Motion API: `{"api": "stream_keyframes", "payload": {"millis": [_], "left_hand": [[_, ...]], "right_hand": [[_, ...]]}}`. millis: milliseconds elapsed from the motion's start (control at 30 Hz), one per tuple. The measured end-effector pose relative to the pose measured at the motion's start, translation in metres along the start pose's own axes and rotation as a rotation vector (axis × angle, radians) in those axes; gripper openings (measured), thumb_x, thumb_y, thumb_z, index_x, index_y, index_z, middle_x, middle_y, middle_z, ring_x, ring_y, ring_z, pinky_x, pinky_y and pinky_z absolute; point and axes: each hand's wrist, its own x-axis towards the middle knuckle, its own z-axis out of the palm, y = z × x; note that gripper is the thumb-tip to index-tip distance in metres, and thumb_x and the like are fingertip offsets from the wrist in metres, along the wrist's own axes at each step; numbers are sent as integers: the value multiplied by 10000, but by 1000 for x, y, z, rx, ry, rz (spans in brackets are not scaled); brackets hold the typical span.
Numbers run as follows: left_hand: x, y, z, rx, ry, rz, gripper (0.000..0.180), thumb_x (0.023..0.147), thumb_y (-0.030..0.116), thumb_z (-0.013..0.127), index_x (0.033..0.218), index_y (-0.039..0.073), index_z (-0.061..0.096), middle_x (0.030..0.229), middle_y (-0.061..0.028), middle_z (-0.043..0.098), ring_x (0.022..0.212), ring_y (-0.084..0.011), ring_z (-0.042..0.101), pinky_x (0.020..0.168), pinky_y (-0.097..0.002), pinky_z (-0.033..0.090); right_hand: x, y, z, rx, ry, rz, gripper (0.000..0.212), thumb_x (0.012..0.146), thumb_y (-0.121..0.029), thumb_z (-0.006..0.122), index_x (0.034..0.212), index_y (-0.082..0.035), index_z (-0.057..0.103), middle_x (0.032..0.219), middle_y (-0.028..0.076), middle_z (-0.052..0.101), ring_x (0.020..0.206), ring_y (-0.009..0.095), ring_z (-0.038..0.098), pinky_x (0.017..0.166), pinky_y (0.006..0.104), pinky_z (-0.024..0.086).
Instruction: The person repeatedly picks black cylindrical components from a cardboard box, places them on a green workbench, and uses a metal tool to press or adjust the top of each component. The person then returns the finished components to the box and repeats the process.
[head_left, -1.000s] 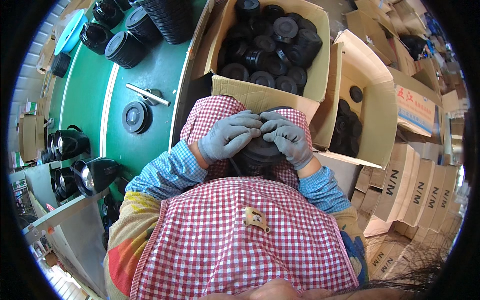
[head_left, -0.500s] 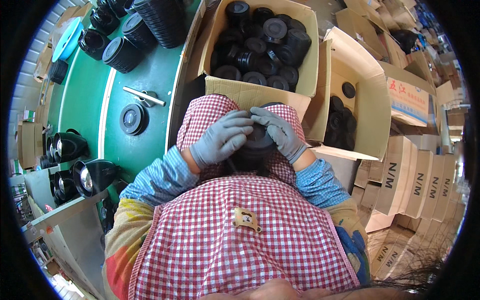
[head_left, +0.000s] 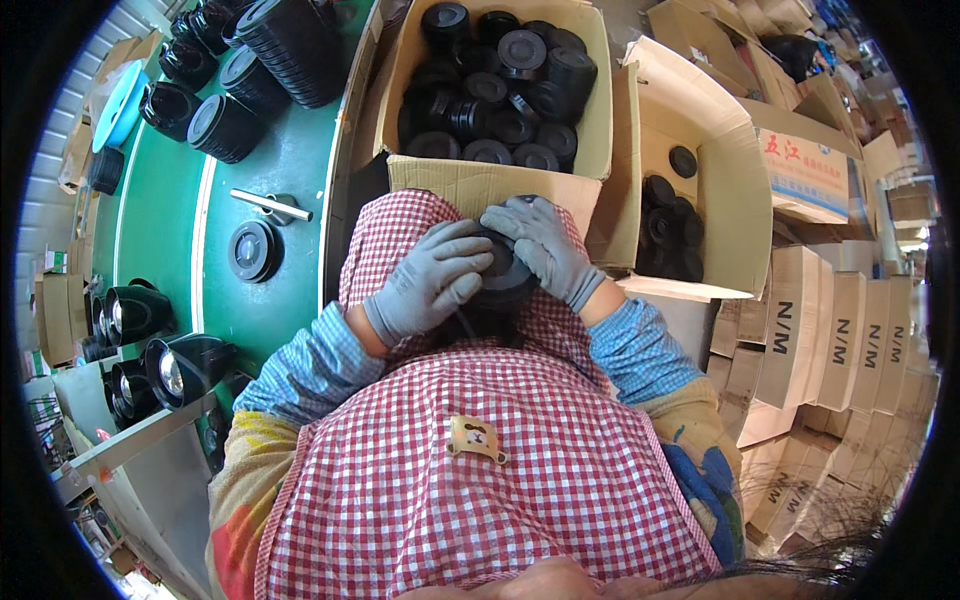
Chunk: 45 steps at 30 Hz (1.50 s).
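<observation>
A round black plastic part [head_left: 507,284] with a ringed top sits in my lap between my knees. My left hand [head_left: 430,282], in a grey glove, curls over its left side, fingers bent and pressed against the rim. From the right, my right hand [head_left: 545,252], gloved the same way, lays its fingers across the part's far edge. Both hands hold the part. What lies beneath it is dark and partly hidden by the hands.
A cardboard box [head_left: 490,178] full of black round parts stands beyond my knees, with a second box [head_left: 720,230] to its right. At left, the green table [head_left: 275,170] bears a black disc [head_left: 254,250], a metal rod tool [head_left: 272,204], stacked discs [head_left: 290,50] and lamp housings [head_left: 180,370].
The whole view has shifted slightly left. My right hand's fingers have slid a little over the far edge of the part, and more of its ringed top shows.
</observation>
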Motion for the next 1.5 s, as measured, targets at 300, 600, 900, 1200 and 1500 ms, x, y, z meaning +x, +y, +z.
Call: {"api": "stream_keyframes", "payload": {"millis": [300,600,900,1200,1500], "left_hand": [[7,-15,-12,-145,-35,-7,424,1042,343,530,1243,3,682,1377,-207,598,1390,-414,441,1160,-506,337],[17,4,-1,20,51,-8,353,1012,297,573,1164,5,698,1270,-191,651,1278,-399,539,1107,-514,396],[2,-36,-17,-511,-50,-114,792,884,591,696,1407,16,544,1560,-264,323,1462,-424,328,1200,-485,287],[7,-26,-13,-406,24,-266,692,1001,554,538,1443,27,464,1543,-272,357,1467,-391,335,1204,-465,257],[17,-32,6,-938,194,-335,645,1053,489,490,1441,-27,477,1446,-176,519,1349,-270,495,1171,-401,351]], "right_hand": [[4,-45,7,-32,127,92,470,999,-264,521,1438,-101,549,1469,174,526,1395,378,430,1176,507,257],[12,0,9,57,44,55,420,1039,-239,444,1395,-72,592,1456,179,543,1383,359,456,1189,466,275],[-1,-31,-8,446,36,137,997,805,-693,698,1508,-34,440,1569,245,368,1483,392,322,1225,448,245],[7,-38,8,616,165,330,940,772,-624,756,1446,-13,518,1469,195,501,1400,333,450,1180,425,330],[8,-33,17,712,391,444,809,1016,-664,383,1440,14,507,1440,194,536,1388,299,470,1179,380,327]]}}
